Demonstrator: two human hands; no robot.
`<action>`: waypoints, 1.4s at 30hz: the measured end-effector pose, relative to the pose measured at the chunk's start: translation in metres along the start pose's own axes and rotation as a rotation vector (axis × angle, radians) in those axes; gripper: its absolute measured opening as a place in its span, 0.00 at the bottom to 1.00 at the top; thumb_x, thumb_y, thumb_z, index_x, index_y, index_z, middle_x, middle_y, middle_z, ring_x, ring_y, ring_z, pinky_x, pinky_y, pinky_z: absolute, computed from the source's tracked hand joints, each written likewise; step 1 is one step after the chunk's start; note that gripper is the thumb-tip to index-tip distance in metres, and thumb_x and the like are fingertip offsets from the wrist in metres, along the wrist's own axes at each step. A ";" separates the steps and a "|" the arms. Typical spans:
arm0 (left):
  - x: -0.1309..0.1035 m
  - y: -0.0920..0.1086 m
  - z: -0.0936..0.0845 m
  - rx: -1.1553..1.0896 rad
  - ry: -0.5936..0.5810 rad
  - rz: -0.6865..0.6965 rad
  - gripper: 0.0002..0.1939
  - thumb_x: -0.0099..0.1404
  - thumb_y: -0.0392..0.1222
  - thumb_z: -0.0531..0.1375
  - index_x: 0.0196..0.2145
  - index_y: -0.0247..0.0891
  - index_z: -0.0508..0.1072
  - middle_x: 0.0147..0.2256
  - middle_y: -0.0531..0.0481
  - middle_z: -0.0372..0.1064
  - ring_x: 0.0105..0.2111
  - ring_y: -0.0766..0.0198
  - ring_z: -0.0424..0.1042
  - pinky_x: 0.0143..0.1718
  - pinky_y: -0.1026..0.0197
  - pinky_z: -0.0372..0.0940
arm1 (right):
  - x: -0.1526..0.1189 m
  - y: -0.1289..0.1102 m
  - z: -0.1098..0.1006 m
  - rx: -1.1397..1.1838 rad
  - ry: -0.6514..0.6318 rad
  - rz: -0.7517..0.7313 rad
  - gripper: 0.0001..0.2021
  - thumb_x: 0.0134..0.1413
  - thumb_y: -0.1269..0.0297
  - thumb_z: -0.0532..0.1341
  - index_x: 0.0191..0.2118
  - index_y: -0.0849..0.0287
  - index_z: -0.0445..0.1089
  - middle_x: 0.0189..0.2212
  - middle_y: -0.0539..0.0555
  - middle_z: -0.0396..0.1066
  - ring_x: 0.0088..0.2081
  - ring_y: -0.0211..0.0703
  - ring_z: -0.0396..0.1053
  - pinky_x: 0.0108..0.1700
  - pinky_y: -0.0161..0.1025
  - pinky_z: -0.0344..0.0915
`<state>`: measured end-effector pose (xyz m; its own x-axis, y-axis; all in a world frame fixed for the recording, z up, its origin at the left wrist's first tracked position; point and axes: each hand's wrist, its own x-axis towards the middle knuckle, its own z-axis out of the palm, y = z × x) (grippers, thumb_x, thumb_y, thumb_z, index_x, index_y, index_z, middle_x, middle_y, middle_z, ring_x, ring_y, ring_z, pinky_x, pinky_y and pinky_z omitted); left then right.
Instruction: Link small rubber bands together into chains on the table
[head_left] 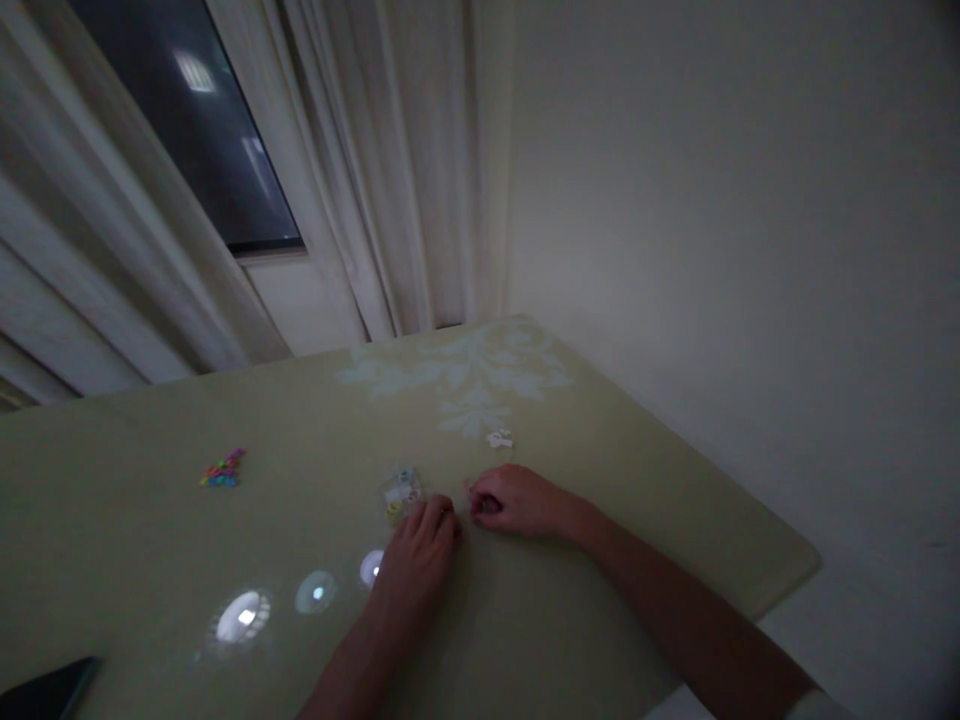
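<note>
My left hand (424, 545) rests on the table with its fingers curled together, right beside a small clear box (386, 493). Inside that box lie little pale blue, whitish and yellow pieces (394, 511). A short gap to the right, my right hand (517, 500) is closed in a pinch, thumb against the fingers. Whatever either hand holds is hidden or too small to name. Just beyond my right hand sits a small cluster of white pieces (500, 438).
A little pile of brightly coloured pieces (223, 470) lies on the table (315, 430) to the left. At the lower left corner is a dark flat object (52, 690). Curtains (405, 180) and a wall (712, 250) stand behind the table; lamp reflections show on its glossy top.
</note>
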<state>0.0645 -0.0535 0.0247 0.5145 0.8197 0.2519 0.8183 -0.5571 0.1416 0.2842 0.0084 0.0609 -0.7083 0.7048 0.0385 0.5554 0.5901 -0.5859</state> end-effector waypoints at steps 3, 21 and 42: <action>-0.002 -0.001 0.005 -0.019 0.025 0.025 0.13 0.71 0.28 0.52 0.43 0.37 0.74 0.47 0.40 0.72 0.45 0.50 0.71 0.48 0.46 0.69 | 0.000 0.002 0.001 0.026 0.001 0.002 0.03 0.52 0.73 0.66 0.32 0.58 0.75 0.27 0.48 0.69 0.31 0.39 0.65 0.35 0.33 0.55; -0.001 -0.090 -0.028 -0.284 0.453 -0.390 0.11 0.72 0.44 0.52 0.37 0.41 0.74 0.45 0.42 0.72 0.46 0.51 0.73 0.50 0.47 0.69 | -0.004 0.005 0.006 0.049 0.062 -0.004 0.03 0.51 0.73 0.64 0.30 0.58 0.71 0.25 0.46 0.66 0.28 0.37 0.62 0.33 0.33 0.54; 0.005 -0.096 -0.028 -0.315 0.367 -0.251 0.11 0.73 0.46 0.53 0.36 0.42 0.73 0.42 0.45 0.73 0.42 0.54 0.76 0.46 0.53 0.71 | -0.002 -0.009 0.000 -0.004 -0.031 0.086 0.03 0.49 0.71 0.64 0.32 0.59 0.72 0.28 0.48 0.69 0.30 0.38 0.64 0.33 0.33 0.55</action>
<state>-0.0188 0.0007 0.0393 0.1441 0.8635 0.4834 0.7591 -0.4098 0.5058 0.2807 0.0010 0.0661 -0.6712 0.7404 -0.0367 0.6161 0.5297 -0.5829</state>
